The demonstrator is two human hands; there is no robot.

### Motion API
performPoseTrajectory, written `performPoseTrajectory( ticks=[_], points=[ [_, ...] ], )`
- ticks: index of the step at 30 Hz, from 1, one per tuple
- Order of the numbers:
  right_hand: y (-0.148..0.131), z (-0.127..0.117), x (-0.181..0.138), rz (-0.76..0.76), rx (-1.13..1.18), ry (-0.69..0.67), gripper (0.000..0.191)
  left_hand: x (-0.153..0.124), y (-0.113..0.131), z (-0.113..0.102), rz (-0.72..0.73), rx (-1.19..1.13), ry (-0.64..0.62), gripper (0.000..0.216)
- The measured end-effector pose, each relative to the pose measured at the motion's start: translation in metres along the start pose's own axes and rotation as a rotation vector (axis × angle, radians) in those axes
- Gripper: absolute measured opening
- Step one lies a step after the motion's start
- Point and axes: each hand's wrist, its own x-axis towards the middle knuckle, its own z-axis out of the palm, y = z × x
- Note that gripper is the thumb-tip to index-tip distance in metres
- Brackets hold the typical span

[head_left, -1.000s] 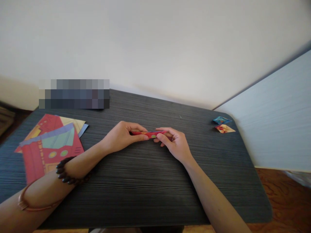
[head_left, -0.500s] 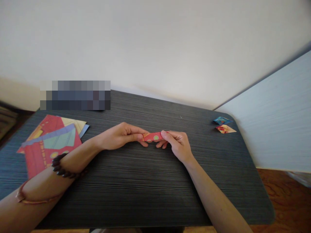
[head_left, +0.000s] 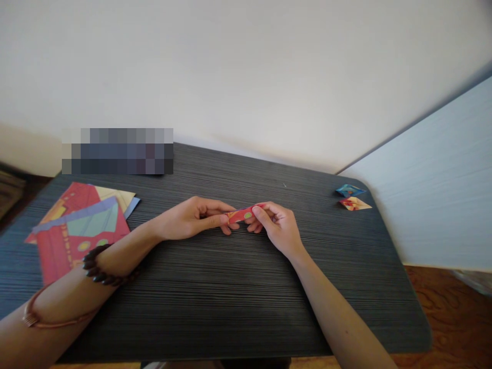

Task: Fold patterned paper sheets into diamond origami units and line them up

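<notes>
A narrow folded strip of red patterned paper (head_left: 240,214) with a green-yellow dot is held just above the dark table, one end in each hand. My left hand (head_left: 194,219) pinches its left end between thumb and fingers. The right end sits between the thumb and fingers of my right hand (head_left: 279,225). Some fingertips curl below the strip. Both ends of the paper are partly covered by the thumbs. A dark bead bracelet and a thin reddish cord circle my left forearm.
Colourful paper sheets (head_left: 86,220) overlap on the left of the dark striped table (head_left: 215,307). Two small folded paper pieces, one blue (head_left: 350,190) and one cream-red (head_left: 354,204), lie at the far right. A blurred-out object (head_left: 117,154) stands at the back left, before a white wall.
The paper strip has tilted slightly, and its visible face looks narrower. Both hands keep their pinch on it and have shifted only a little.
</notes>
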Motion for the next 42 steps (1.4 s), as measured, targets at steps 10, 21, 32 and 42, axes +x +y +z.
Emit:
performPoseTrajectory(
  ticks=[10, 21, 32, 42],
  points=[
    [-0.001, 0.0, -0.001, -0.016, 0.022, 0.001, 0.024, 0.002, 0.001, 0.003, 0.021, 0.09, 0.099, 0.031],
    [-0.002, 0.003, -0.006, -0.132, -0.037, 0.075, 0.025, 0.003, 0.0, 0.008, 0.041, 0.167, 0.203, 0.032],
    [-0.004, -0.001, -0.006, -0.355, -0.483, 0.081, 0.007, 0.002, -0.007, 0.008, 0.052, 0.322, 0.464, 0.027],
    [-0.008, -0.007, -0.005, -0.448, -0.766, 0.017, 0.013, 0.0, -0.014, 0.008, 0.237, 0.716, 0.425, 0.022]
  ],
)
